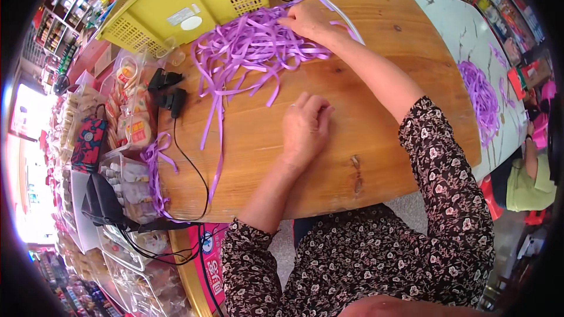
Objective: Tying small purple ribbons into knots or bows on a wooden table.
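A tangled heap of purple ribbon [252, 44] lies on the wooden table, with loose ends trailing toward me. My right hand [310, 22] reaches across to the far right side of the heap, its fingers closed on purple ribbon; the exact strand is hard to make out. Just beyond that hand, a thin white curved strip [343, 16] lies on the wood. Nearer to me, my left hand [305, 126] rests on the tabletop, fingers curled in, and no ribbon shows in it.
A yellow plastic basket [194, 9] stands tilted behind the heap. Black plug adapters [172, 103] with a cable lie at the left, beside packaged goods [132, 111]. More purple ribbon [482, 103] sits on a marble-patterned table at right, near another person [530, 179].
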